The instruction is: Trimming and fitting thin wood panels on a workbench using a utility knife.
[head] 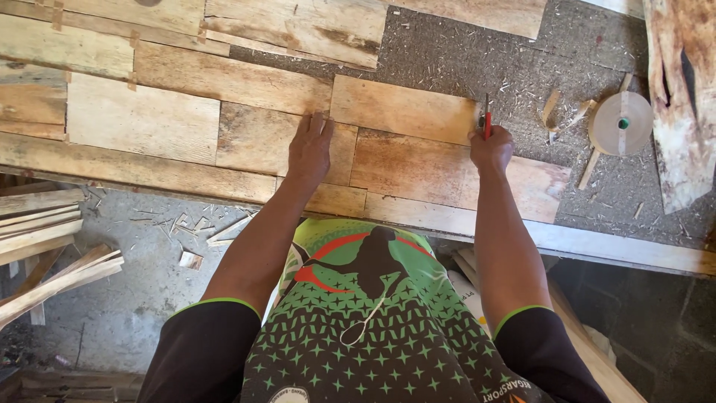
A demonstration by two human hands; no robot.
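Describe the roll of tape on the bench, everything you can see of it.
The roll of tape is a flat, round disc of pale tan paper-like tape, lying on its side with a small green core at its centre. It rests on the grey, chip-strewn bench top, right of the veneer sheets. Thin wood slivers lie under and beside it. Neither hand touches it; the right hand is nearest.

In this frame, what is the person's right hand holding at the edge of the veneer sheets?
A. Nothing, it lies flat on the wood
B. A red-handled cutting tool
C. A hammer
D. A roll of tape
B: the right hand grips a red-handled tool at the edge of a veneer sheet, while the tape roll lies apart, untouched.
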